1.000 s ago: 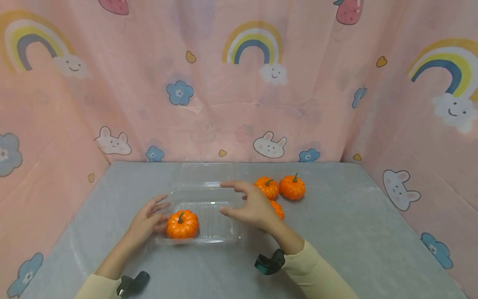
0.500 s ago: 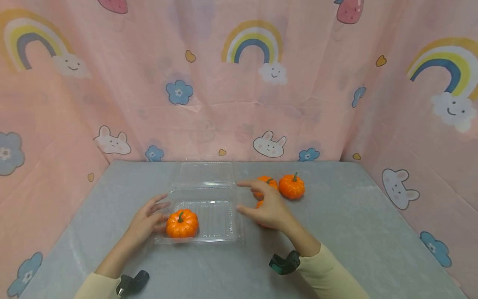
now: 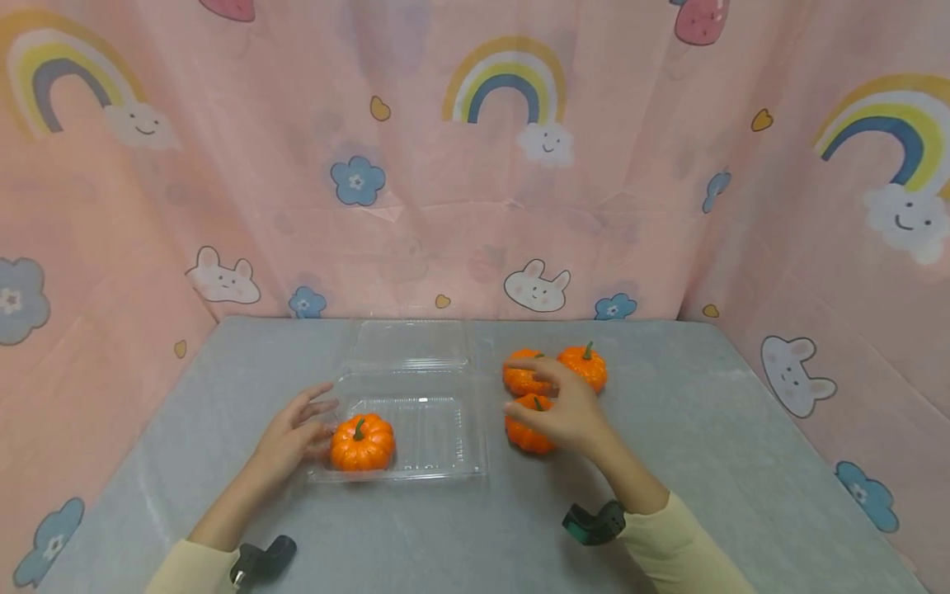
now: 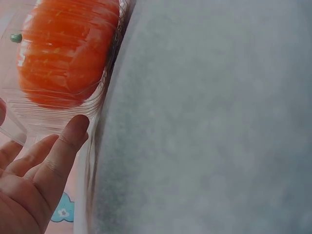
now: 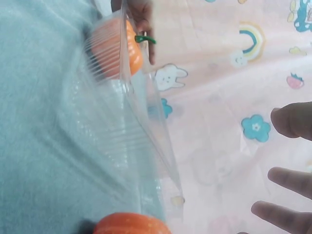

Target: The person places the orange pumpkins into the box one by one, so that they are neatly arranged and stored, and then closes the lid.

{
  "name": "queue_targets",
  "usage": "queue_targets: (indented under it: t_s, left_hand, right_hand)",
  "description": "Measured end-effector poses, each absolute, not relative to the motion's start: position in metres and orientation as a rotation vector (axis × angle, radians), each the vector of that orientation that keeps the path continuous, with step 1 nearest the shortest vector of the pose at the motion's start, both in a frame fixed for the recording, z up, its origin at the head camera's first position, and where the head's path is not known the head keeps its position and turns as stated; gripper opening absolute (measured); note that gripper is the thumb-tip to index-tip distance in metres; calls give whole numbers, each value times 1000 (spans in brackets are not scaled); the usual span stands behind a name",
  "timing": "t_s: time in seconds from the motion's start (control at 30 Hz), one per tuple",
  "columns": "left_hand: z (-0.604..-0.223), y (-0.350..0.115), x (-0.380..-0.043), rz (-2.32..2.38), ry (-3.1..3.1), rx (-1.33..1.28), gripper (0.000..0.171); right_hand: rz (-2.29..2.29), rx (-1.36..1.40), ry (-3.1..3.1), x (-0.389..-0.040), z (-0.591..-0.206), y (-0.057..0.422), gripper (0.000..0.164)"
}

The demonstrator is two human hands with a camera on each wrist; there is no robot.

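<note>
A clear plastic clamshell container (image 3: 438, 437) lies with its lid raised back, and an orange toy pumpkin (image 3: 362, 443) sits in its left end. My left hand (image 3: 285, 445) rests at the container's left side, fingers loosely extended; in the left wrist view the fingertips (image 4: 75, 127) are by its clear wall. Right of the container, my right hand (image 3: 571, 408) hovers with thumb and fingers spread and nothing between them. Below and behind it are a near pumpkin (image 3: 525, 433), a second pumpkin (image 3: 519, 379) and a third pumpkin (image 3: 586, 367), each partly covered by the hand.
A grey cloth (image 3: 742, 487) covers the table. Pink curtains (image 3: 445, 231) with rainbows and rabbits stand behind and on both sides. Each wrist wears a dark camera band, such as the right band (image 3: 596, 523).
My right hand has moved right, from over the container to above the loose pumpkins, uncovering the near one. My left hand and the pumpkin in the container have stayed put.
</note>
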State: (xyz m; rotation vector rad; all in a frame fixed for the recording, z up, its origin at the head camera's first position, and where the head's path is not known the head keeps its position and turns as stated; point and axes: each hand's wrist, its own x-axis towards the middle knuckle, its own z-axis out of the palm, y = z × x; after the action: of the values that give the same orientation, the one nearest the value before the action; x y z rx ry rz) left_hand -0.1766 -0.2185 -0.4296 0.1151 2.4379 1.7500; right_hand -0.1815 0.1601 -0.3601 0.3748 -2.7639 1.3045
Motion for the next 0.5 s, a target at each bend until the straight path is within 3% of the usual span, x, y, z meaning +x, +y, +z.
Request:
queue_targets:
  t_s: [0.5]
  left_hand:
    - [-430, -218, -177, 1720, 2464, 93, 59]
  right_hand:
    - [1253, 340, -2799, -183, -374, 182, 55]
